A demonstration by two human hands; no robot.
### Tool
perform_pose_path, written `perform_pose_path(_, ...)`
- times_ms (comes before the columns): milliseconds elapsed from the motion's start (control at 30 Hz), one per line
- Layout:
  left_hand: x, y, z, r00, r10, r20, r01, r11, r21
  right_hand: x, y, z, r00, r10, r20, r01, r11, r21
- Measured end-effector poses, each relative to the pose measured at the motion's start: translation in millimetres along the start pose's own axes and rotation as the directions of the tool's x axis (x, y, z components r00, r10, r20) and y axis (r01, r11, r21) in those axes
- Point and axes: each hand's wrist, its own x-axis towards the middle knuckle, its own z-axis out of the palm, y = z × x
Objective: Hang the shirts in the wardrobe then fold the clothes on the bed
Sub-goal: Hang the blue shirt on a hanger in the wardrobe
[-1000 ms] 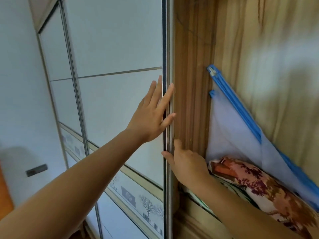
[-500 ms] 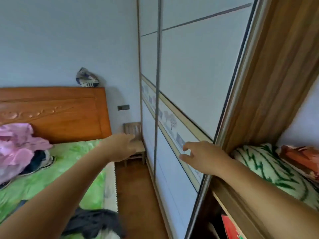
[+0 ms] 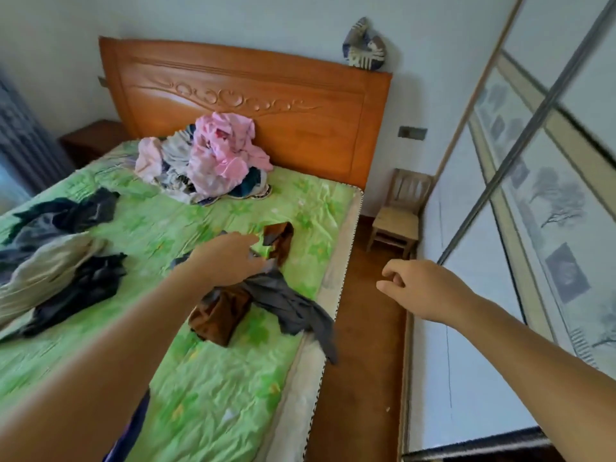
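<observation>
The headboard (image 3: pixel 246 105) is orange wood, varnished to a soft gloss, with carved scrolls. The sheet (image 3: pixel 206 378) is thin green cloth, matt and crinkled. The pile (image 3: pixel 213 155) is soft pink and pale cloth, crumpled. The brown garment (image 3: pixel 216 315) looks like thick, napped cloth; the grey garment (image 3: pixel 286 301) is thinner and smooth. The mattress edge (image 3: pixel 335 271) is pale cloth with corded piping. The chair (image 3: pixel 400 211) is bare pale wood, matt. The floor (image 3: pixel 360 345) is brown and smooth. The doors (image 3: pixel 473 311) are smooth white panels in metal rails (image 3: pixel 521 141)
</observation>
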Motion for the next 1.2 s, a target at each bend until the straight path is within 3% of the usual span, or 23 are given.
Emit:
perform_pose_path(233,0.6,-65.5,29.0,0.975,-0.220,-0.006,0.220,0.975,-0.044,89.8,-39.3,22.0,0.976,-0.161,0.149,0.166,0.986,-0.026)
perform_pose_path(400,-46.5,-104.0,47.0,0.907,-0.418,-0.052,0.410,0.904,-0.123,140.3,-100.7,45.2,0.896,-0.329,0.297,0.359,0.932,-0.049)
perform_pose_path(533,-116.9,-125.2,75.6,0.794,-0.606,-0.051,0.592,0.790,-0.160,154.6,-173.7,83.9,0.760,-0.531,0.374,0.578,0.816,-0.015)
perform_pose_path(633,-179.2,-117.2,108.2,0.691,-0.722,-0.030,0.700,0.679,-0.219,146.8,-229.8,115.7,0.591,-0.677,0.438,0.738,0.673,0.044)
perform_pose_path(767,-261.6,-83.0,146.6,0.493,-0.870,0.018,0.841,0.471,-0.268,116.6,-295.2,149.9,0.352,-0.793,0.497,0.874,0.468,0.127)
perform_pose_path(900,-314.9,-55.3,168.2,0.322,-0.943,0.082,0.911,0.286,-0.296,76.1,-335.6,178.9,0.180,-0.840,0.513,0.939,0.302,0.165)
perform_pose_path(1033,-339.9,-47.2,180.6,0.242,-0.967,0.073,0.929,0.210,-0.305,53.9,-361.3,198.8,0.094,-0.849,0.520,0.965,0.206,0.161)
perform_pose_path(1200,-356.2,-66.7,196.3,0.216,-0.972,0.090,0.926,0.175,-0.335,46.5,-396.6,221.7,0.105,-0.817,0.567,0.971,0.207,0.119)
